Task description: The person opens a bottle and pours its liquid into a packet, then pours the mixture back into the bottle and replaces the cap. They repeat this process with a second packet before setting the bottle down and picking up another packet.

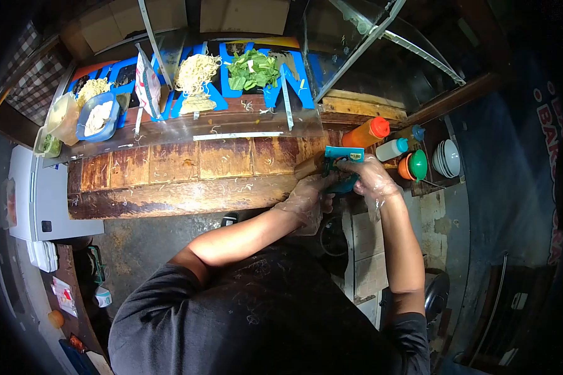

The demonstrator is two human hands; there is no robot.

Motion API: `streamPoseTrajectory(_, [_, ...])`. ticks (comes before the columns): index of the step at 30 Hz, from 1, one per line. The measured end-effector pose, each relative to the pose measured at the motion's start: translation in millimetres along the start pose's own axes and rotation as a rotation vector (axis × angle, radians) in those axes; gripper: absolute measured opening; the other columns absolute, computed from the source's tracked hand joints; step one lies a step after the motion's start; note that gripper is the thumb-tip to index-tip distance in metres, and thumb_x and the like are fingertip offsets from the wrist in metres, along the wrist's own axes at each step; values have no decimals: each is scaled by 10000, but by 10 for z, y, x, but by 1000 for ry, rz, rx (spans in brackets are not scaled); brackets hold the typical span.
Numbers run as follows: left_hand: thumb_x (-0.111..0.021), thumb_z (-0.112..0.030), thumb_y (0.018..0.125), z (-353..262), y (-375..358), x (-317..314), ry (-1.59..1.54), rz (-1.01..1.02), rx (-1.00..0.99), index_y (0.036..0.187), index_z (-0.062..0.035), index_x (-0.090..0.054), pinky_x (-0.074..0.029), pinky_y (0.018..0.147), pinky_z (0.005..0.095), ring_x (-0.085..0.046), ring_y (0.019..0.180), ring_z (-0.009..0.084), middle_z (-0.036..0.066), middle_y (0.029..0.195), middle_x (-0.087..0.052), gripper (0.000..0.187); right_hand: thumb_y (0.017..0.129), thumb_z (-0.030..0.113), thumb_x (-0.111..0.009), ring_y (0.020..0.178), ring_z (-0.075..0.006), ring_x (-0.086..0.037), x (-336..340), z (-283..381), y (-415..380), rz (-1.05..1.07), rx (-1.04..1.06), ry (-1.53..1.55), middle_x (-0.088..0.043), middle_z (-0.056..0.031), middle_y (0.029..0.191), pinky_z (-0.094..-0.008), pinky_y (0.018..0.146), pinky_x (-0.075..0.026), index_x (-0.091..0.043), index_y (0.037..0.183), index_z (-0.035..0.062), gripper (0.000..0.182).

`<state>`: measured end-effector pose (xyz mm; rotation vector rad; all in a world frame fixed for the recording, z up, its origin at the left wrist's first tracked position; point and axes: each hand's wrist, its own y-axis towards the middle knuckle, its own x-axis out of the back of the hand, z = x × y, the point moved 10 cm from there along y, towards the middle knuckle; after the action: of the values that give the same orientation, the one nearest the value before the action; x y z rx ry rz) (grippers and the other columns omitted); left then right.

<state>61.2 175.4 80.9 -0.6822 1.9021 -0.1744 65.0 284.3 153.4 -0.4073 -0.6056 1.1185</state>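
Observation:
A teal packet (345, 152) with a small printed label at its top is gripped between my two hands, above the right end of the wooden counter. Clear plastic gloves cover both hands. My left hand (313, 195) closes on the packet's lower left side. On its upper right, the fingers of my right hand (370, 177) are bent over the packet. Whether the packet is torn open cannot be seen. Just beyond the right hand stand an orange squeeze bottle (365, 133) and a white squeeze bottle (391, 149) with a teal cap.
Stray noodle strands lie on the wooden counter (225, 156). Along the raised shelf are noodles (197, 74), leafy greens (254, 70), an upright plastic bag (147, 84) and a blue container (98, 117). Green and orange bowls (417, 164) and stacked white bowls (447, 157) sit right.

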Motion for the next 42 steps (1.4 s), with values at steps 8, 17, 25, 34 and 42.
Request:
streamPoseTrajectory(8, [-696, -308, 941, -15, -29, -40, -16, -11, 3, 956, -88, -655, -367, 436, 252, -498, 490, 80, -21, 686, -590, 224, 884, 120, -655, 430, -38, -368, 53, -79, 34, -37, -5, 37, -543, 45, 634, -212, 376, -230, -676, 933, 80, 67])
streamPoseTrajectory(17, [-711, -305, 927, 29, 17, -37, -24, 33, 13, 944, -111, -636, -352, 477, 245, -480, 513, 69, -33, 728, -599, 209, 873, 126, -665, 434, -35, -370, 43, -69, 32, -35, -7, 33, -538, 56, 619, -214, 385, -233, -673, 886, 96, 34])
streamPoseTrajectory(25, [-738, -326, 906, 4, 89, -14, 35, 165, -26, 1174, -140, -577, -409, 488, 203, -543, 628, 46, -28, 886, -640, 364, 869, 149, -656, 486, -46, -450, 92, -96, 58, -23, 22, -7, -601, 31, 699, -215, 410, -265, -688, 941, 75, 108])
streamPoseTrajectory(34, [-686, -331, 943, -20, 174, 39, 133, 139, -103, 1184, -76, -588, -407, 472, 216, -547, 620, 70, 10, 896, -666, 365, 890, 180, -627, 548, -52, -527, 47, -129, 90, 35, 67, 90, -664, 12, 801, -216, 417, -341, -682, 1023, 64, 185])
streamPoseTrajectory(42, [-717, -373, 912, -57, 122, 5, 145, 152, -96, 1089, -42, -651, -410, 478, 240, -525, 581, 84, 16, 850, -672, 381, 876, 292, -644, 613, -102, -538, 121, -120, 177, -26, 148, 44, -641, 0, 771, -243, 507, -374, -715, 1036, 76, 278])
